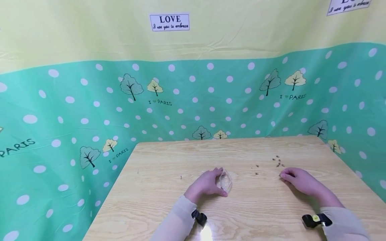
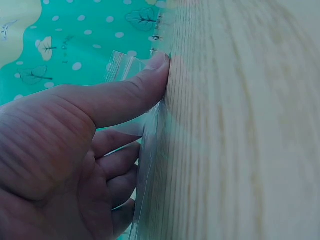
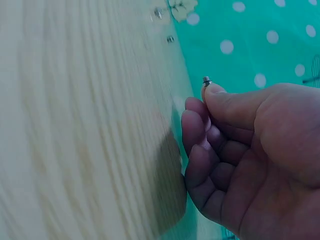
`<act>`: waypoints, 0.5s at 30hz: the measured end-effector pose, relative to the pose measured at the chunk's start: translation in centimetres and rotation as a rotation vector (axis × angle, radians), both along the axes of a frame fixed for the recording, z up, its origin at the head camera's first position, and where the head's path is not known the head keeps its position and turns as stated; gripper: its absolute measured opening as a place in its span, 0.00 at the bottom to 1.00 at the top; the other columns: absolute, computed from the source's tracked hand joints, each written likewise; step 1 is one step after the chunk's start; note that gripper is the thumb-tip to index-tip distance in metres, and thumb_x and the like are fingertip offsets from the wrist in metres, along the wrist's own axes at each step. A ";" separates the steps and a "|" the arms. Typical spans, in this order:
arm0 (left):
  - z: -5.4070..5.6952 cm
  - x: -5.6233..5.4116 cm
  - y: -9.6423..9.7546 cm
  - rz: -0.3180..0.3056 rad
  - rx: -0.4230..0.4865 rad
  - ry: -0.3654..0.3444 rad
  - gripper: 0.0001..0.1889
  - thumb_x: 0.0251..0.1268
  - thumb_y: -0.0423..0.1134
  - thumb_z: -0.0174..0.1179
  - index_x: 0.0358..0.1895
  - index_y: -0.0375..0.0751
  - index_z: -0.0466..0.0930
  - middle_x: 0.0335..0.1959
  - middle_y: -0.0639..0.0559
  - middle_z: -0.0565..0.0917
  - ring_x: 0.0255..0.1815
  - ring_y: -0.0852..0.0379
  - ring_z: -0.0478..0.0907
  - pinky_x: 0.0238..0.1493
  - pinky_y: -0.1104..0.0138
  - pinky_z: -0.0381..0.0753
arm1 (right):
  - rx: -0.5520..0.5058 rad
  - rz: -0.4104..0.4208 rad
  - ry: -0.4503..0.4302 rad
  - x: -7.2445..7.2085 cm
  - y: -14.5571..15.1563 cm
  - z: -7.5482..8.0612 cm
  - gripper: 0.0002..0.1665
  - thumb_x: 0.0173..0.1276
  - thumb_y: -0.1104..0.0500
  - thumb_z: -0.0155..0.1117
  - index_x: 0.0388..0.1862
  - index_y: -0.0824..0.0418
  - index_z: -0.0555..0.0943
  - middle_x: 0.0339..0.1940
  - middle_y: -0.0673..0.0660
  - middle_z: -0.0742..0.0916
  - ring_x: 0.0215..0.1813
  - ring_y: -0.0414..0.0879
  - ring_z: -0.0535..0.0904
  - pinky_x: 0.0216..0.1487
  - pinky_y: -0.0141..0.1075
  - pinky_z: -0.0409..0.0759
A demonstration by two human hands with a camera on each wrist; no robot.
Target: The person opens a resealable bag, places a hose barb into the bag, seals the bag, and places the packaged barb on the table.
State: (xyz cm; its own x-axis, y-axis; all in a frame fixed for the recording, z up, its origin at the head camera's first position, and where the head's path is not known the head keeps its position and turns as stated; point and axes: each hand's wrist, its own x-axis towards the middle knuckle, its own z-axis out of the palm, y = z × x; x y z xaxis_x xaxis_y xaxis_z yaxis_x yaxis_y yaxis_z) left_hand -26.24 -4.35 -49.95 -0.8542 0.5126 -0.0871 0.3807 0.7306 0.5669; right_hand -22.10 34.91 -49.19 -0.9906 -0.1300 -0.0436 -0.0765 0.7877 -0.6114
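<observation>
My left hand (image 1: 205, 183) holds a small clear zip bag (image 1: 226, 182) near the middle of the table. In the left wrist view the thumb (image 2: 150, 75) lies across the bag (image 2: 150, 165), and the fingers curl along its side. Whether anything is inside the bag I cannot tell. Farther right, my right hand (image 1: 301, 181) hovers low over the table. Its thumb and forefinger pinch a small metal screw (image 3: 207, 80), threaded end pointing up in the right wrist view. Several similar small pieces of hardware (image 1: 279, 161) lie scattered just beyond this hand.
Two small dark pieces (image 1: 257, 173) lie between the hands. A tiny item (image 1: 181, 177) rests left of the left hand, and another (image 1: 138, 171) near the left edge. The wooden table (image 1: 169, 207) meets a green dotted curtain (image 1: 181, 117) behind.
</observation>
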 end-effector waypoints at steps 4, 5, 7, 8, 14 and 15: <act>-0.1 0.1 0.0 -0.004 0.005 -0.003 0.55 0.49 0.52 0.86 0.82 0.44 0.68 0.83 0.48 0.66 0.82 0.37 0.64 0.81 0.46 0.64 | -0.051 0.035 -0.007 0.2 -1.6 0.2 0.15 0.87 0.56 0.55 0.48 0.65 0.84 0.37 0.51 0.85 0.42 0.46 0.78 0.45 0.39 0.80; -0.1 0.1 -0.1 -0.004 0.006 -0.006 0.55 0.49 0.52 0.86 0.82 0.43 0.68 0.84 0.48 0.66 0.82 0.37 0.63 0.81 0.46 0.63 | -0.058 0.039 -0.009 0.2 -2.0 0.3 0.15 0.87 0.56 0.55 0.47 0.65 0.84 0.37 0.51 0.85 0.42 0.46 0.78 0.44 0.38 0.80; 0.0 0.2 -0.1 -0.005 0.010 -0.006 0.55 0.49 0.52 0.86 0.82 0.42 0.68 0.83 0.46 0.66 0.82 0.37 0.63 0.81 0.46 0.64 | -0.074 0.045 -0.007 0.4 -2.8 0.5 0.14 0.87 0.57 0.56 0.46 0.64 0.83 0.35 0.51 0.84 0.41 0.46 0.78 0.41 0.37 0.79; 0.0 0.2 -0.1 -0.006 0.013 -0.006 0.55 0.49 0.51 0.86 0.82 0.42 0.68 0.83 0.46 0.66 0.82 0.37 0.63 0.81 0.46 0.64 | -0.085 0.043 -0.006 0.5 -3.2 0.6 0.13 0.87 0.57 0.56 0.46 0.65 0.83 0.35 0.52 0.84 0.40 0.46 0.77 0.40 0.36 0.79; 0.1 0.1 -0.1 -0.010 0.017 -0.003 0.55 0.49 0.51 0.86 0.82 0.41 0.67 0.83 0.44 0.66 0.82 0.37 0.64 0.82 0.47 0.63 | -0.141 0.085 -0.006 0.7 -5.6 0.8 0.12 0.86 0.57 0.58 0.43 0.63 0.82 0.30 0.52 0.81 0.32 0.45 0.74 0.33 0.35 0.73; 0.1 0.1 -0.1 -0.011 0.014 -0.003 0.56 0.49 0.51 0.86 0.82 0.42 0.67 0.83 0.44 0.66 0.82 0.37 0.64 0.82 0.46 0.63 | -0.143 0.098 -0.003 0.7 -6.0 0.8 0.12 0.86 0.56 0.58 0.43 0.62 0.82 0.29 0.52 0.81 0.31 0.44 0.73 0.32 0.35 0.72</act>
